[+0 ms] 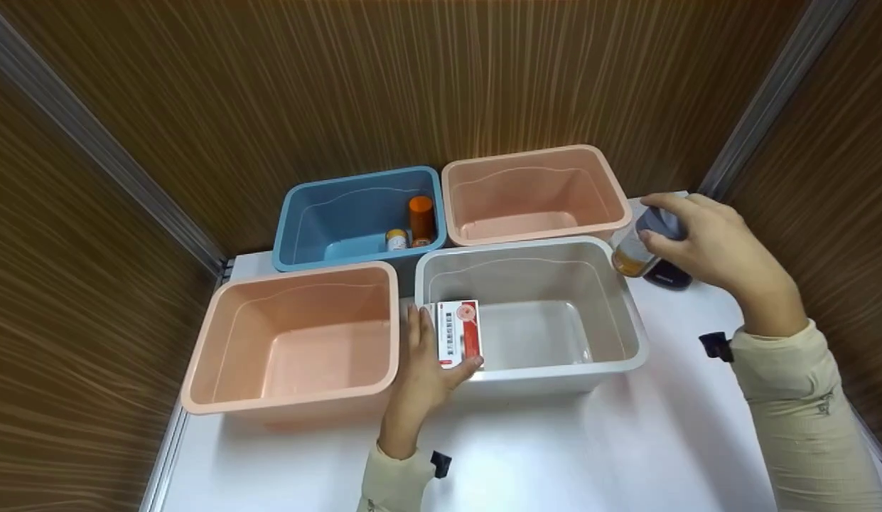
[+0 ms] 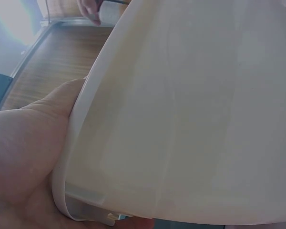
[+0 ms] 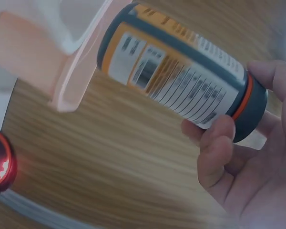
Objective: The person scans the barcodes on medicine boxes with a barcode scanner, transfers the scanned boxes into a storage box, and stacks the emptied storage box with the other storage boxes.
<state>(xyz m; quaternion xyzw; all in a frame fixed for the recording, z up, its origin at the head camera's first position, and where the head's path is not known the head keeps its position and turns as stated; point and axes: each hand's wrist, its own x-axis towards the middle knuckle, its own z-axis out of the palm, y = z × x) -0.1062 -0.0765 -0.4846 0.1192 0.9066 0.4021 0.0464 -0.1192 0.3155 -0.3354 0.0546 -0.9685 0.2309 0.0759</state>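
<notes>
My left hand (image 1: 423, 370) is at the near left corner of the white bin (image 1: 533, 377). Its thumb lies over the front rim and its fingers run along the left side, so it grips that corner. Inside the bin, close to those fingers, a red and white medicine box (image 1: 451, 334) stands. My right hand (image 1: 718, 249) pinches a pill bottle (image 3: 181, 67) by its dark cap (image 3: 251, 109). The bottle's label is white and orange, with printed text. It is tilted, its lower end overlapping the white bin's right rim in the head view.
A blue bin (image 1: 327, 213) at the back left holds an orange bottle (image 1: 421, 217) and a small white jar (image 1: 396, 240). Pink bins (image 1: 199, 370) stand front left and back right (image 1: 533, 158). A black rounded object (image 1: 669, 276) lies below the right hand. Wood-patterned panels (image 1: 412, 85) enclose the table.
</notes>
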